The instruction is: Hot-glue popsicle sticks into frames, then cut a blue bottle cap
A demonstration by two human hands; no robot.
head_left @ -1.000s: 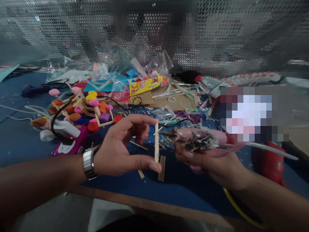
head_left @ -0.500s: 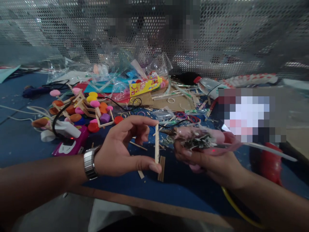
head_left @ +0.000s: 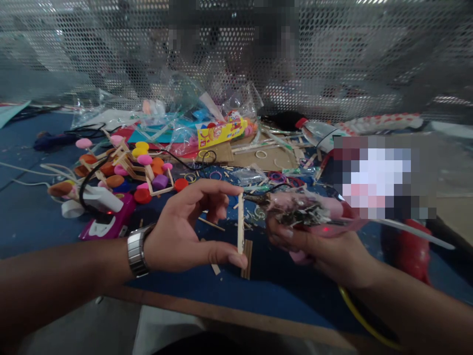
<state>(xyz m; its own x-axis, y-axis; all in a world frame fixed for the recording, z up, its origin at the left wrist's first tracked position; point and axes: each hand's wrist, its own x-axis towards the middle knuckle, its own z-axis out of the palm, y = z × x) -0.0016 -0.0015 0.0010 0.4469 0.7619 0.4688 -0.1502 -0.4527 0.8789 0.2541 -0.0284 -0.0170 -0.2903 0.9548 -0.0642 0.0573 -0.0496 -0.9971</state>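
My left hand [head_left: 195, 227] holds a short wooden stick [head_left: 240, 222] upright by its two ends, between thumb and index finger. Wrapped round the handle of a pink hot glue gun [head_left: 306, 207] is my right hand [head_left: 314, 241]. The gun's nozzle points left, at or very near the stick's upper end; whether they touch I cannot tell. A red light glows on the gun, and a pale glue stick [head_left: 414, 231] sticks out of its back. Beneath my left thumb, a few wooden sticks [head_left: 248, 261] lie side by side on the blue table [head_left: 288, 301].
To the left stand wooden stick structures with coloured round pieces [head_left: 144, 167], behind a purple power strip [head_left: 111, 217] with a white plug. Plastic wrappers [head_left: 221, 130], cardboard [head_left: 266, 155] and a bottle [head_left: 321, 133] lie at the back, before a perforated metal screen [head_left: 314, 64]. A red object [head_left: 414, 251] lies right.
Almost nothing differs. The stick and the glue gun's nozzle remain close together, with only a slight shift of the hands and the view.
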